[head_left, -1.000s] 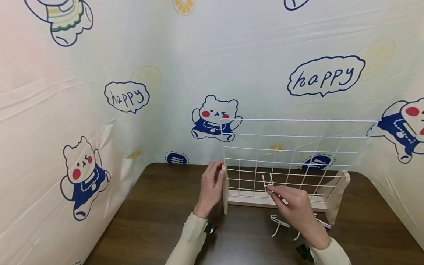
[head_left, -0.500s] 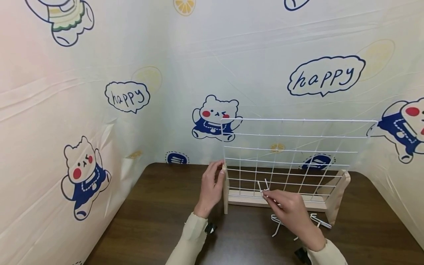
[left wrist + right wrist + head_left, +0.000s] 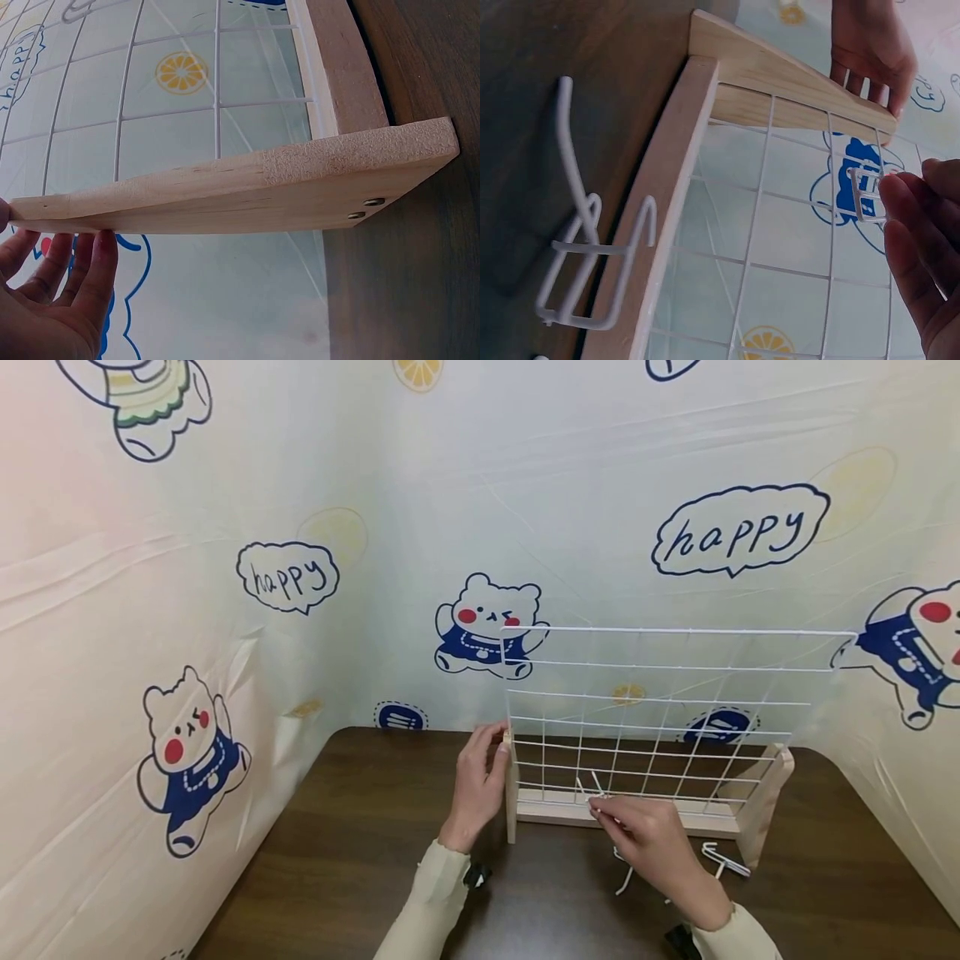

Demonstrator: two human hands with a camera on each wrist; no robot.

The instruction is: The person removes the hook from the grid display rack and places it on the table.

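Observation:
A white wire grid (image 3: pixel 675 631) stands upright in a pale wooden base. My left hand (image 3: pixel 478 789) holds the upper end of the left wooden side panel (image 3: pixel 225 199), its fingertips against the outer face. In my right hand (image 3: pixel 660 839), thumb and fingertips pinch a small white wire hook (image 3: pixel 856 196). Its two prongs point up in front of the grid's lower rows, left of the middle. In the right wrist view the hook overlaps the grid wires. Part of it is hidden behind the fingers.
More white wire hooks lie on the brown table (image 3: pixel 337 860) before the rack. One hook (image 3: pixel 727 862) is by the right wooden side panel (image 3: pixel 767 806); another (image 3: pixel 577 322) is partly covered by my right hand in the head view. Printed cloth (image 3: pixel 360 460) surrounds the table.
My right hand has moved left and slightly down with the pinched hook, which sits lower in front of the grid. My left hand has stayed on the side panel.

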